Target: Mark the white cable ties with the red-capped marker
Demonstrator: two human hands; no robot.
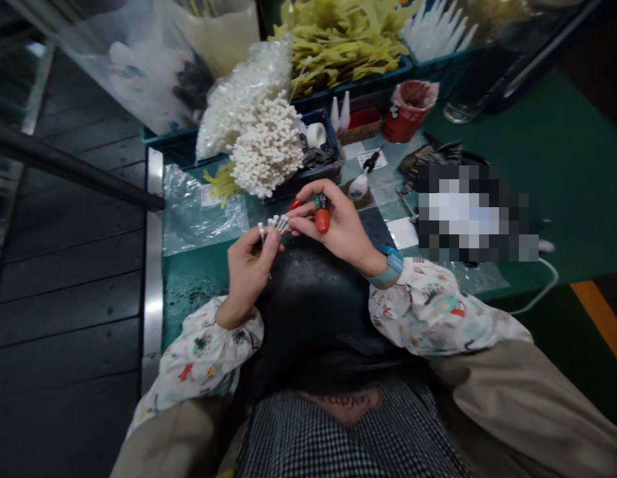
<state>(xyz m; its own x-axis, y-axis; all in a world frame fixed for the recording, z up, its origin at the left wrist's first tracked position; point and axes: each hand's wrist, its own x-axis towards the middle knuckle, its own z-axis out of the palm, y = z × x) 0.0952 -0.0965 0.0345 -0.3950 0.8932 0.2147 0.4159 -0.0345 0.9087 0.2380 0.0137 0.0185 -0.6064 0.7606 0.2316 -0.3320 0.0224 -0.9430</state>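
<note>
Several white-tipped cotton swabs (279, 223) stick up between the thumb and fingers of my left hand (251, 262), which is closed on them. My right hand (341, 222) is closed around a marker (322, 216) with a dark label and a red end. A second small red piece (295, 204) shows by its index finger; whether it belongs to the marker I cannot tell. The right fingertips meet the swab heads, close beside the left thumb. Just beyond both hands lies a large heap of white swabs (268, 149), spilling from a clear plastic bag (248, 79).
Behind stand a bin of yellow strips (343, 46), a red cup (409, 113) and a tray of dark pieces (321, 153). A small white bottle (358, 188) is right of my hands. A metal edge (153, 285) bounds the green table (188, 272) on the left.
</note>
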